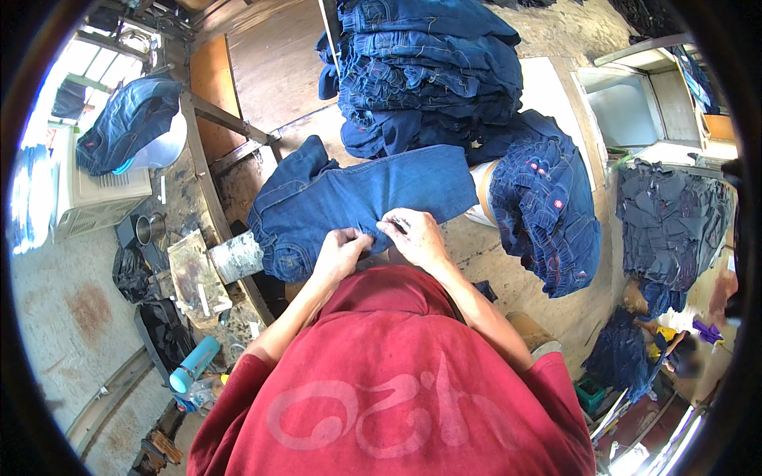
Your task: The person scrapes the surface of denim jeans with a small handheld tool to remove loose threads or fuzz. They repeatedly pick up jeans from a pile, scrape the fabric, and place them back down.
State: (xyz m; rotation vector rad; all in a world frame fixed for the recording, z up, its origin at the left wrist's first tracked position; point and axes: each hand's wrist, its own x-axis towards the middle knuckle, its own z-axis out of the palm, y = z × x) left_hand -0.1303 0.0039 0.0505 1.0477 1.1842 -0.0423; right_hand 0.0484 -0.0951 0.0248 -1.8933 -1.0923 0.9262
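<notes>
A worn wooden worktable fills the middle of a rough workshop with a stained concrete floor. At the far side of the table rises a tall stack of folded jeans, and just right of the stack a second heap of jeans spills down off the table edge. Directly in front of the stack, at the table's near edge, a single pair of blue jeans lies flat with its waistband to the left. The left hand and the right hand meet at the near hem of this pair, fingers of each curled and pinching the denim. Left of the table, down by the floor, stands a teal water bottle.
</notes>
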